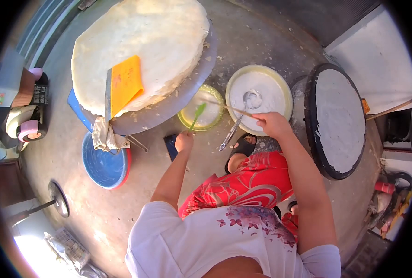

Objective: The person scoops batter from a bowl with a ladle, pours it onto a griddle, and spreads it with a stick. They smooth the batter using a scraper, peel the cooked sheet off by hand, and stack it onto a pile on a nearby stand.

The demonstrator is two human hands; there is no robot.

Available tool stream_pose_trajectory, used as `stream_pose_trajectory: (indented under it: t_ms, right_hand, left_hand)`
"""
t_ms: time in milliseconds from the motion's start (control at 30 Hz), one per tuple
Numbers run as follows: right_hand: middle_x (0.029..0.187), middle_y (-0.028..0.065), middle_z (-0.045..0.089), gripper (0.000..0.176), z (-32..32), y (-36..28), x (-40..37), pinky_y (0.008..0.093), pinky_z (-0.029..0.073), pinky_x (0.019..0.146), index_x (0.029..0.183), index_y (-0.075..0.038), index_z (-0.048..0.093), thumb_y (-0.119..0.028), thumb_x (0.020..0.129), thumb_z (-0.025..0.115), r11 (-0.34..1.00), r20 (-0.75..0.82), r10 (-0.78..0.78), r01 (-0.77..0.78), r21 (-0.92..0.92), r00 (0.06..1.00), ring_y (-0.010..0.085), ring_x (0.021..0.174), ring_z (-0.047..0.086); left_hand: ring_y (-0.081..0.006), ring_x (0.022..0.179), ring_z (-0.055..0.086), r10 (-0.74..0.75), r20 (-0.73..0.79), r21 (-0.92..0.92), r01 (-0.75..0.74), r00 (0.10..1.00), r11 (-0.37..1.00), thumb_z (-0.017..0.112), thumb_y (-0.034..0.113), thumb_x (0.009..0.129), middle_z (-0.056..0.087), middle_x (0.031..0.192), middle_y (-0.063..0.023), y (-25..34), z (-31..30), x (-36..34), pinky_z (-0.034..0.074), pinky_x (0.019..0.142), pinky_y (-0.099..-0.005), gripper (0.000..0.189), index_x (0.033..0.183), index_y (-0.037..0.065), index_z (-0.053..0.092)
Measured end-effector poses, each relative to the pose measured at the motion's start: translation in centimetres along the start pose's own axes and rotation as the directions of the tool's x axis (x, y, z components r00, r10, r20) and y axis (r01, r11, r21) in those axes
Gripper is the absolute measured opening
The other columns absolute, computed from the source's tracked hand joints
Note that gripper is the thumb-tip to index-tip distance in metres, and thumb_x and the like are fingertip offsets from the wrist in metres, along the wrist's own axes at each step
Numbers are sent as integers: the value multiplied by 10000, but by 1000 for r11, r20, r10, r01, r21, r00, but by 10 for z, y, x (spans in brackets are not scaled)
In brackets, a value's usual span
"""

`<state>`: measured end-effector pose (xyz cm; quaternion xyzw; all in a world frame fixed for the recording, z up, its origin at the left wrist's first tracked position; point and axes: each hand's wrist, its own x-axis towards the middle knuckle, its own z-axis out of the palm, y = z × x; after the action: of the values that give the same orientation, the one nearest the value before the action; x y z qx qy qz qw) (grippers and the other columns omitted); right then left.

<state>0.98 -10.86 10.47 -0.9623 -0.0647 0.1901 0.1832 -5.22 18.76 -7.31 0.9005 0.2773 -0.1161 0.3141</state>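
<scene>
My left hand (pixel 184 142) is closed around the handle of a green spatula (pixel 198 114), its tip pointing up over a yellow-rimmed bowl (pixel 183 121) of pale liquid. Closed too, my right hand (pixel 272 124) grips a thin wooden stick (pixel 236 110) that reaches left over the same bowl; its far end is blurred. Beneath the right hand stands a larger cream basin (pixel 287 95) of white batter. A metal ladle (pixel 233 132) rests in it, handle leaning over the near rim. To the right, a black round griddle (pixel 310 125) carries a broad white layer of batter.
A large stack of pale flatbreads (pixel 141 41) sits on a round metal board (pixel 169 113) at upper left. An orange scraper (pixel 126 85) lies on top. Below are a cloth (pixel 107 136) and a blue basin (pixel 105 164). A dark flat object (pixel 171 146) lies near the left hand.
</scene>
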Motion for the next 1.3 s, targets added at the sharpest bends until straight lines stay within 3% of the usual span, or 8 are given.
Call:
stream_pose_trajectory:
  t_ms: [233, 600, 767, 933, 1000, 1133, 1233, 1300]
  right_hand:
    - [933, 93, 617, 278, 21, -23, 2, 363, 463, 733, 1049, -230, 612, -175, 785, 541, 997, 87, 52, -47, -64, 995, 258, 863, 585]
    - [883, 86, 627, 251, -20, -8, -6, 354, 464, 724, 990, -248, 643, -162, 768, 564, 970, -6, -59, 56, -238, 998, 234, 840, 591]
    - [759, 91, 624, 253, -33, 52, -24, 270, 469, 604, 1041, -197, 629, -139, 801, 575, 987, 10, 70, -71, 144, 997, 175, 668, 594]
    - [681, 36, 572, 291, -11, 89, -52, 214, 432, 490, 1132, -103, 563, -99, 843, 531, 726, 13, 359, -288, 624, 933, 75, 564, 526]
    - [664, 9, 547, 404, 18, 114, -55, 224, 427, 469, 1227, -89, 474, -52, 829, 526, 577, -88, 450, -215, 788, 888, 69, 542, 504]
    - [727, 22, 574, 551, 81, 149, -51, 231, 444, 528, 1282, -96, 400, 4, 767, 570, 510, -128, 508, -178, 842, 852, 88, 600, 528]
    - [1013, 89, 575, 674, 135, 168, -39, 274, 466, 687, 1324, -111, 338, 70, 720, 577, 378, -169, 374, 17, 926, 912, 150, 786, 560]
    - [1115, 123, 545, 717, 123, 147, -52, 310, 451, 788, 1331, -105, 319, 36, 694, 615, 310, 67, 461, -231, 922, 885, 181, 917, 553]
  left_hand:
    - [-330, 713, 588, 260, -181, 145, -236, 949, 961, 537, 269, 791, 597, 813, -144, 2, -25, -27, 468, 612, -423, 207, 800, 80, 621]
    - [-370, 683, 558, 98, 6, -235, -94, 995, 967, 521, 236, 797, 588, 717, -208, -22, 8, -8, 439, 620, -415, 253, 820, -3, 599]
    - [-403, 777, 563, -18, 89, -324, 46, 996, 945, 509, 276, 792, 574, 760, -244, -42, 42, 17, 447, 691, -432, 298, 895, 9, 594]
    - [-386, 1093, 429, 288, -6, 301, -273, 958, 914, 547, 272, 772, 475, 1174, -213, 0, 17, -20, 385, 855, -452, 440, 1163, 75, 500]
    - [-375, 1168, 325, 572, -61, 66, -569, 818, 820, 591, 206, 734, 370, 1286, -162, 12, -2, -28, 326, 915, -478, 490, 1184, 52, 472]
    - [-358, 1107, 395, 871, -259, 265, -836, 418, 480, 600, 66, 669, 463, 1184, -144, 95, -107, -87, 302, 931, -449, 411, 1075, 27, 548]
    - [-364, 1109, 389, 896, -412, 557, -732, 168, 393, 566, 99, 700, 464, 1181, -135, 117, -166, -95, 290, 878, -492, 425, 1124, 74, 541]
    - [-368, 1138, 376, 868, -479, 713, -518, 132, 472, 550, 174, 777, 417, 1238, -147, 121, -200, -82, 279, 907, -512, 513, 1268, 120, 409]
